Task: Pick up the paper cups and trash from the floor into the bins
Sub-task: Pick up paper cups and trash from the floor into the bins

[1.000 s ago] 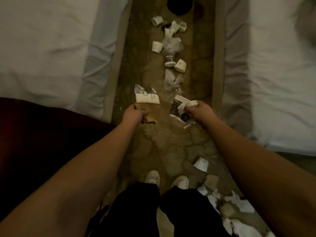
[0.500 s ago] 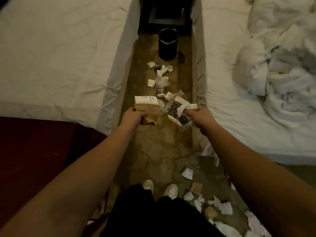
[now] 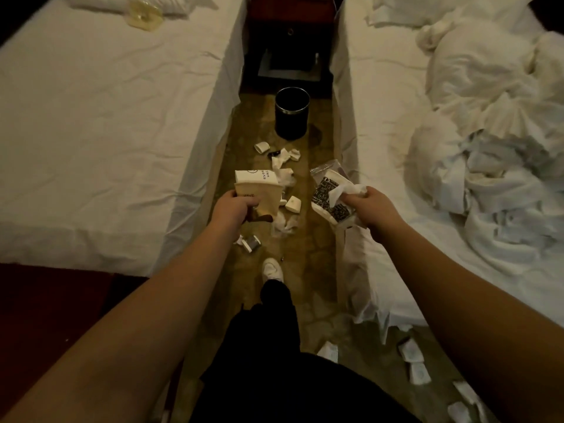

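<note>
My left hand grips a crushed stack of paper cups, one white and one tan. My right hand holds a patterned black-and-white cup together with a crumpled tissue and a clear wrapper. Both hands are raised over the aisle floor. A black round bin stands upright at the far end of the aisle. Between it and my hands lie small white cups and crumpled tissues. A small dark-banded cup lies near my left wrist.
Two beds with white sheets flank the narrow aisle. A dark nightstand stands behind the bin. Rumpled bedding is piled on the right bed. More paper scraps lie at the lower right. My shoe is on the floor.
The view has tilted up and moved forward along the aisle, bringing the bin nearer. Both hands keep hold of their cups and have spread slightly apart.
</note>
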